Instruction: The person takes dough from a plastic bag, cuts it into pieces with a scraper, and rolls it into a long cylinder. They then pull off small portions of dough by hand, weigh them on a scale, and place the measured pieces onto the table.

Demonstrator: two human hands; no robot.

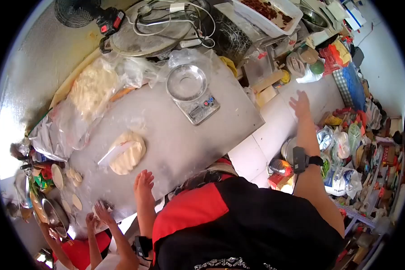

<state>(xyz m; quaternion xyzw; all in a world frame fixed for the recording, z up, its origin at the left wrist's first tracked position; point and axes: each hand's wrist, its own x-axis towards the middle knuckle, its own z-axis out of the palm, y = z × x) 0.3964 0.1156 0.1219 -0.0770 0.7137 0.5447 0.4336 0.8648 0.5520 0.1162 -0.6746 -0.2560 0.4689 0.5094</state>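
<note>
My left hand (144, 181) is held at the table's near edge, its fingers apart and nothing in it. Just beyond it a lump of pale dough (129, 154) lies on the metal table (166, 144), with a whitish flat scraper (114, 152) against its left side. My right hand (300, 104) reaches out past the table's right corner, fingers spread and empty, over the tiled floor. A digital scale (201, 110) with a round steel pan (186, 83) stands on the table between the two hands, farther back.
At the lower left, co-workers' hands (102, 213) are near flat dough rounds (77, 202). Plastic-covered dough (93, 87) lies at the back left. Behind the scale are a round lid (153, 33) with cables and a white tray (274, 22). Bags and bottles crowd the right.
</note>
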